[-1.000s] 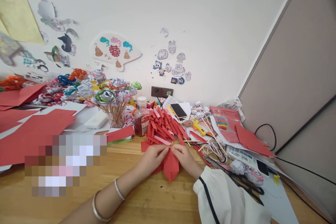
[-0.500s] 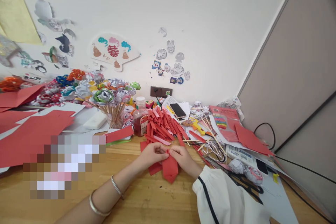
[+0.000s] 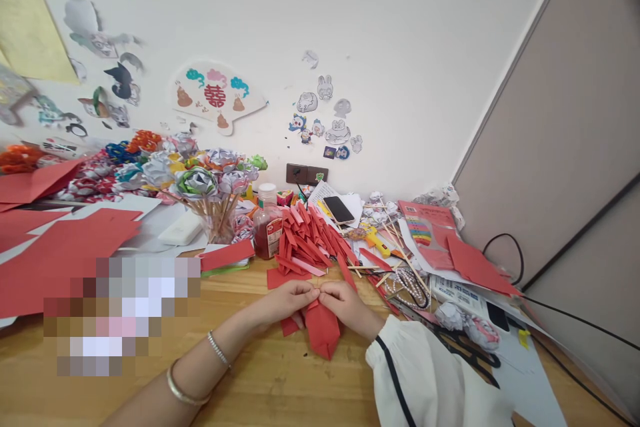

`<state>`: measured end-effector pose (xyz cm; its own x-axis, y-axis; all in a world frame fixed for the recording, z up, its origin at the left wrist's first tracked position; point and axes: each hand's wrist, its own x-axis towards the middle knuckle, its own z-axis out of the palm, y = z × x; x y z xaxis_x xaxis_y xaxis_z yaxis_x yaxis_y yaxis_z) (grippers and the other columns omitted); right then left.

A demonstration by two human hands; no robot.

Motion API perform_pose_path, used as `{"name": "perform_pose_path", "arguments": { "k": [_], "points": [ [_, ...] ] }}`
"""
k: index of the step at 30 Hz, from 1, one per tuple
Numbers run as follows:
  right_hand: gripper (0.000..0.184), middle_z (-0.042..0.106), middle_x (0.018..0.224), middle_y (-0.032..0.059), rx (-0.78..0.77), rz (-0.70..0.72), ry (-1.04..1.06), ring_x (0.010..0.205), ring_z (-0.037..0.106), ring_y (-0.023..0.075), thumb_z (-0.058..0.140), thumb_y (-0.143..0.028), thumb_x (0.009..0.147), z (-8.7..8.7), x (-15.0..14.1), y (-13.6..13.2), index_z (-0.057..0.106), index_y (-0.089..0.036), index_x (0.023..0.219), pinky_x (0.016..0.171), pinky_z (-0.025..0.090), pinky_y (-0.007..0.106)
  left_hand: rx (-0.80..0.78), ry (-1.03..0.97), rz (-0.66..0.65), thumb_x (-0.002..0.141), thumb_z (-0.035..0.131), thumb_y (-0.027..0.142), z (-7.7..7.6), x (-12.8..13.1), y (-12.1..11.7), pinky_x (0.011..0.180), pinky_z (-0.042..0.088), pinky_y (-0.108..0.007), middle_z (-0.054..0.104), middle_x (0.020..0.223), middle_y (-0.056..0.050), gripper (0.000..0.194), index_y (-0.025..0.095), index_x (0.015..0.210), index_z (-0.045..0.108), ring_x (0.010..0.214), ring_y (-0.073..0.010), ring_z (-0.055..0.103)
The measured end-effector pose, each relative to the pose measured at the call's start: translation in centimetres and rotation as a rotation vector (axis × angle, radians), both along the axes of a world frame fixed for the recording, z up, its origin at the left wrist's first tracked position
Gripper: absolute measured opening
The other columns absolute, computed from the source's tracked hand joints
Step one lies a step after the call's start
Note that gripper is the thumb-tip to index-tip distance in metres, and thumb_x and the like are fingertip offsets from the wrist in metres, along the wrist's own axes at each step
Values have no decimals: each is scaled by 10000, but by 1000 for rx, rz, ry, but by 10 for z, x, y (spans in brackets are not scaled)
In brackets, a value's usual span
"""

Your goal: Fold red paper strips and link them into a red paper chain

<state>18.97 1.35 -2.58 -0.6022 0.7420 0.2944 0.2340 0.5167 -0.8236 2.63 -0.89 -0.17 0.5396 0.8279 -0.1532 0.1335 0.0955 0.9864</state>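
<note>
A folded piece of red paper (image 3: 323, 332) hangs just above the wooden table, its pointed end towards me. My left hand (image 3: 296, 299) pinches its far end from the left, thumb and fingers pressed together. Meeting it there, my right hand (image 3: 345, 303) pinches the same end from the right; the fingertips of both hands touch and hide the edge between them. Beneath and behind my left hand, more red paper (image 3: 280, 278) lies on the table. A heap of red folded paper strips (image 3: 306, 237) is just beyond my hands.
Paper flowers (image 3: 197, 183) on sticks stand in a cup at the back left, beside a jar (image 3: 267, 223). Red sheets (image 3: 65, 257) cover the left side. At right lie a phone (image 3: 339, 210), a yellow glue gun (image 3: 376, 240), beads (image 3: 411, 287) and thin sticks.
Both hands have closed further over the paper's far end, with their fingertips now together. The paper's pointed end has shifted slightly towards me.
</note>
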Motion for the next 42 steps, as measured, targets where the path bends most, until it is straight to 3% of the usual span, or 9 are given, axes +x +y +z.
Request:
{"name": "perform_pose_path", "arguments": {
  "k": [16, 23, 30, 38, 42],
  "points": [
    [289, 392, 548, -31, -40, -28, 19, 532, 353, 87, 420, -309, 793, -1, 1, 0, 437, -155, 549, 493, 278, 202, 125, 79, -23, 694, 478, 505, -2, -2, 3, 428, 369, -194, 523, 476, 28, 379, 134, 620, 505, 436, -97, 500],
    [271, 452, 623, -16, -100, -7, 50, 597, 410, 96, 416, -349, 802, 2, 6, 3, 504, -147, 644, 539, 322, 199, 76, 66, 63, 636, 548, 489, -2, -2, 7, 470, 414, -226, 542, 504, 33, 356, 140, 663, 483, 446, -104, 521],
    [304, 471, 648, -9, -145, -22, 81, 596, 415, 96, 414, -404, 795, -3, 3, 6, 515, -141, 681, 536, 333, 199, 120, 36, 90, 616, 600, 322, -4, -1, 10, 492, 426, -233, 535, 514, 46, 250, 140, 742, 483, 452, -95, 506],
    [310, 448, 648, -10, -84, -10, 34, 611, 413, 99, 377, -401, 816, 4, 2, -1, 515, -143, 713, 558, 341, 204, 321, 69, 207, 654, 552, 301, -5, -2, 14, 537, 402, -210, 549, 618, 19, 170, 139, 695, 520, 570, -101, 502],
    [308, 483, 686, 0, -32, 13, 18, 652, 437, 111, 355, -392, 828, 5, 1, -2, 525, -144, 760, 596, 352, 215, 291, 87, 227, 666, 538, 327, -7, -3, 15, 488, 392, -206, 510, 576, 33, 191, 144, 683, 486, 517, -98, 486]
  ]
}}
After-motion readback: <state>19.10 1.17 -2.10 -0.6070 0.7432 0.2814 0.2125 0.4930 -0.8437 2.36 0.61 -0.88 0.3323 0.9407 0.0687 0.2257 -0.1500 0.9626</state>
